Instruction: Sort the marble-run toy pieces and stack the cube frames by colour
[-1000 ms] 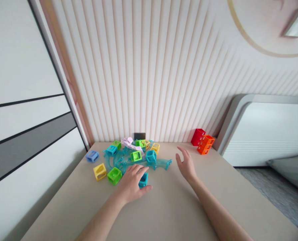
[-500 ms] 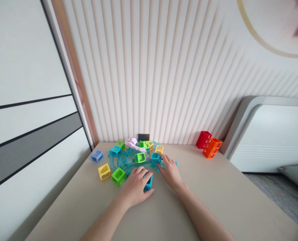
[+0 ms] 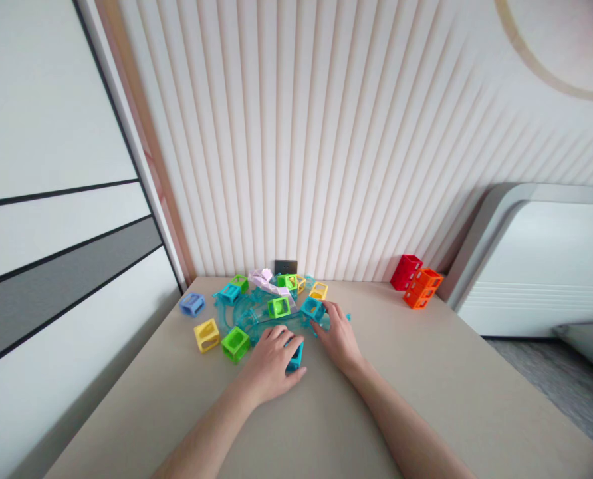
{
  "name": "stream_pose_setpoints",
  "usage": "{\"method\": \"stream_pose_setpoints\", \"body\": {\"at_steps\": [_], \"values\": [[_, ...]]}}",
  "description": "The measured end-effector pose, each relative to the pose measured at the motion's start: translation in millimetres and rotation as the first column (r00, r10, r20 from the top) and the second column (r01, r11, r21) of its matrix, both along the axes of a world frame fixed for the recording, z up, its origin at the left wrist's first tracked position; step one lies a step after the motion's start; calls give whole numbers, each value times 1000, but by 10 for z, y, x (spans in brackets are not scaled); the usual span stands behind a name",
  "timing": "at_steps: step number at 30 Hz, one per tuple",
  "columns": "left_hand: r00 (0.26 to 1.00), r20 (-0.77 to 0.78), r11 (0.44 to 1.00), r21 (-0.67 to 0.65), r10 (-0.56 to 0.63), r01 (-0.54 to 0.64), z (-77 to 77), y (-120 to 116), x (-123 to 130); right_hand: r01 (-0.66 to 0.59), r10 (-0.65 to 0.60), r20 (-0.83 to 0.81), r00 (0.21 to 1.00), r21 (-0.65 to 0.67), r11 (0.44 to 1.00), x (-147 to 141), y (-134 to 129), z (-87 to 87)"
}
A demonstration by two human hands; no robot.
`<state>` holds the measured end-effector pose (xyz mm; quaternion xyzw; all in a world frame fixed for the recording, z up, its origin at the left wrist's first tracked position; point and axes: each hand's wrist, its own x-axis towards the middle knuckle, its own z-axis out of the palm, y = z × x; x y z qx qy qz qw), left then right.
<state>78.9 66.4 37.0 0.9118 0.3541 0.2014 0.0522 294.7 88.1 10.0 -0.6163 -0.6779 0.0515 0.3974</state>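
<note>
Ribbed cream wall panel [image 3: 306, 133], black rectangular item [image 3: 286, 266] at its foot; white cabinet [image 3: 52, 100], left; grey-edged headboard [image 3: 560, 256], right.

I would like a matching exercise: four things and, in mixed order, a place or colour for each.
1. left hand
2. right hand
3. orange blocks
4. leftmost block

A. in front of the red blocks
B. at a teal cube among track pieces
C. light blue
D. at the nearest teal cube

Pairs: 1-D, 2-B, 3-A, 4-C

This is looking like a bedroom at home: a bed [image 3: 560, 246] with a pillow [image 3: 590, 337] is standing beside the table [image 3: 406, 352], where toy blocks [image 3: 312, 309] are lying.
</note>
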Motion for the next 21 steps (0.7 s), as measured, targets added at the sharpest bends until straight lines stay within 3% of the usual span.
{"method": "stream_pose_setpoints", "body": {"at_steps": [6,11,21], "values": [[1000,-5,1000,-19,0,0,6,-1,-4,46,-54,-136,989,-59,997,-21,-30,37],[1000,5,1000,-6,1,-1,-12,10,-6,-6,-16,-274,962,-79,997,-35,-30,24],[1000,-14,1000,-24,-8,8,31,-6,5,47,-68,-341,938,-69,996,-6,1,-9]]}}
